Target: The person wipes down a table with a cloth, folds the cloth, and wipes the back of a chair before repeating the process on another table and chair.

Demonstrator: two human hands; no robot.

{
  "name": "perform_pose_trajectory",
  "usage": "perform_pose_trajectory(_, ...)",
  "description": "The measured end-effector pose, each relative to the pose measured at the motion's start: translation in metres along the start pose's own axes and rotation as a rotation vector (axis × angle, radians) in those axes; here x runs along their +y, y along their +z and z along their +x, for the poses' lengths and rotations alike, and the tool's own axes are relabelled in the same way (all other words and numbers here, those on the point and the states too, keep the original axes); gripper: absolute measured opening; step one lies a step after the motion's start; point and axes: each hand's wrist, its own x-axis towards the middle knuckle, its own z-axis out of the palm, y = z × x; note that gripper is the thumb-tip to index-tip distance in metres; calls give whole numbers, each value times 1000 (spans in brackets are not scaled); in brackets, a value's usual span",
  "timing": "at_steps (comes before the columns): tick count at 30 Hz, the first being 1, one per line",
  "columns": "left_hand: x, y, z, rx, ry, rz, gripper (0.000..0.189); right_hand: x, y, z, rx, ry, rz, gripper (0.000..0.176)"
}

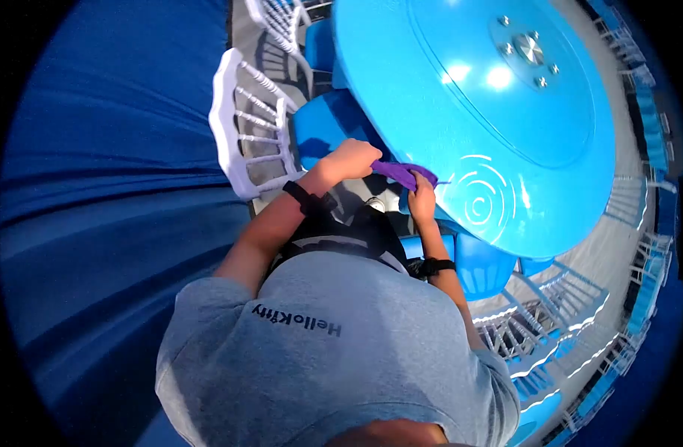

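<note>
A purple cloth [397, 173], bunched and stretched between my two hands, is at the near edge of the round blue table [460, 127]. My left hand [352, 158] is closed around its left end, in front of a blue chair seat [334, 123]. The fingers of my right hand [423, 197] close on the cloth's other end, beside the table's rim. Part of the cloth is hidden inside my grip. A white spiral mark [479, 201] shows on the tabletop just right of my right hand.
A white chair [244, 134] with a spindle back stands left of the table. Dark blue draped fabric [118, 186] fills the left side. A round metal fitting [530, 49] with bolts sits at the table's centre. More white chairs [557, 305] stand at lower right.
</note>
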Motion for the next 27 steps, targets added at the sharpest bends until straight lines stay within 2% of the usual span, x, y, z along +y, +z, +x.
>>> perform_pose_trajectory(2,-16,-17,-29,77,-56,-8,16,-18,17,23,-260,130,237,36)
perform_pose_trajectory(3,-27,-23,-42,268,-30,20,16,-34,19,38,-458,47,325,32)
perform_pose_trajectory(4,-35,-33,-57,457,-1,49,16,-57,27,49,-535,44,295,32)
perform_pose_trajectory(6,-52,-59,-94,720,-83,53,19,-113,42,72,-593,-20,432,35)
perform_pose_trajectory(8,-76,-85,-136,813,-278,121,15,-179,63,85,-494,-268,695,41)
perform_pose_trajectory(10,-108,-106,-183,918,-204,237,27,-247,72,87,-544,-315,652,49)
perform_pose_trajectory(12,-129,-118,-234,966,-163,176,38,-286,107,85,-509,-527,545,54)
perform_pose_trajectory(13,-144,-111,-254,919,-260,202,37,-303,119,79,-593,-595,512,56)
perform_pose_trajectory(14,-166,-97,-271,806,-326,132,42,-308,149,76,-665,-569,461,55)
perform_pose_trajectory(16,-184,-74,-291,577,-258,-386,52,-324,171,53,-723,-675,175,59)
perform_pose_trajectory(17,-199,-55,-289,564,-214,-765,56,-333,167,43,-600,-803,8,61)
perform_pose_trajectory(18,-213,-36,-280,534,-159,-1139,62,-336,172,40,-424,-877,49,55)
perform_pose_trajectory(19,-215,-28,-265,527,-281,-1267,66,-335,175,42,-417,-831,62,56)
perform_pose_trajectory(20,-202,-27,-250,696,-487,-1323,58,-334,178,42,-410,-778,71,59)
perform_pose_trajectory(22,-201,-18,-221,745,-269,-1388,45,-334,185,36,-381,-690,42,64)
perform_pose_trajectory(23,-204,-9,-206,829,-322,-1364,38,-336,189,36,-358,-622,24,72)
perform_pose_trajectory(24,-204,-9,-195,917,-374,-1333,32,-339,191,34,-279,-642,-32,82)
perform_pose_trajectory(25,-207,-10,-189,930,-380,-1455,29,-337,196,33,-256,-626,-54,81)
perform_pose_trajectory(27,-219,-18,-184,827,-410,-1616,34,-337,198,36,-230,-597,-73,79)
